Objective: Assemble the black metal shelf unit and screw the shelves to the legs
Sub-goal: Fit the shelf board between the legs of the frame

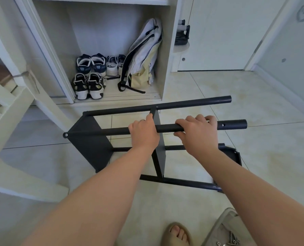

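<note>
Head view: shelf unit [89,139] lies on pale tiled floor [254,107].

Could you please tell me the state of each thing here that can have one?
Shelf unit, on its side, partly assembled.
Left hand, gripping the top leg.
Right hand, gripping the same leg.
Loose shelf, flat on the floor.
Cabinet, open.
Door, closed.
</note>
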The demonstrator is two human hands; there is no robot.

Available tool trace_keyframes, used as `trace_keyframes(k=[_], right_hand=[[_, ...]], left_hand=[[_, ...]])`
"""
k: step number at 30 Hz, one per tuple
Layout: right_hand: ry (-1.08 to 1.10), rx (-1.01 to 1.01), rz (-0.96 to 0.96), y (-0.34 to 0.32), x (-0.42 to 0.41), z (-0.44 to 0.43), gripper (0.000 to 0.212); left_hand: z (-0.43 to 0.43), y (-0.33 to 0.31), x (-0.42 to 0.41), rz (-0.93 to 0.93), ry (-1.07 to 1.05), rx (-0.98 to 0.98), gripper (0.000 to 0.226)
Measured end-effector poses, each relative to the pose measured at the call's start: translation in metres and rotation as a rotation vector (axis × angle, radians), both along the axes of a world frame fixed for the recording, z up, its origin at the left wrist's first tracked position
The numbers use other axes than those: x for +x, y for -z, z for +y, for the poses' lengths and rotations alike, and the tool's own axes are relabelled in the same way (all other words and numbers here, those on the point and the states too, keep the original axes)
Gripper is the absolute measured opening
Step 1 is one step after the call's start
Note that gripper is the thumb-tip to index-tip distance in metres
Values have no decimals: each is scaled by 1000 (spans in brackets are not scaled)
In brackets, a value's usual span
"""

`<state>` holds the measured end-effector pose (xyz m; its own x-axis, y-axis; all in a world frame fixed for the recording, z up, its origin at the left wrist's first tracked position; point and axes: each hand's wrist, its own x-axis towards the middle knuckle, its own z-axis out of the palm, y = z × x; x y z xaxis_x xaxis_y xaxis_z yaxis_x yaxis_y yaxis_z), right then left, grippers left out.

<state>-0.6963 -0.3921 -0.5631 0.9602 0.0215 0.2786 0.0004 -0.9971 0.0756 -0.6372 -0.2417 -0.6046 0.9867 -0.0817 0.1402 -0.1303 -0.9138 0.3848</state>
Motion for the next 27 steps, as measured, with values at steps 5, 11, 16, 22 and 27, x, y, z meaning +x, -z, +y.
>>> trace_keyframes(k=[5,11,16,22,27], right_hand=[[-13,93,-47,24,-3,-29,18],[-29,163,-47,52,-7,-55,17],[4,272,64,78,-10,-68,21],[10,318,158,99,4,-63,26],[4,273,207,101,21,-52,25]], left_hand=[[-1,6,21,360,130,-103,93],[2,3,30,759,77,-478,79],[-11,19,36,780,115,-263,32],[2,39,48,810,46,-242,40],[23,46,59,831,83,-306,38]])
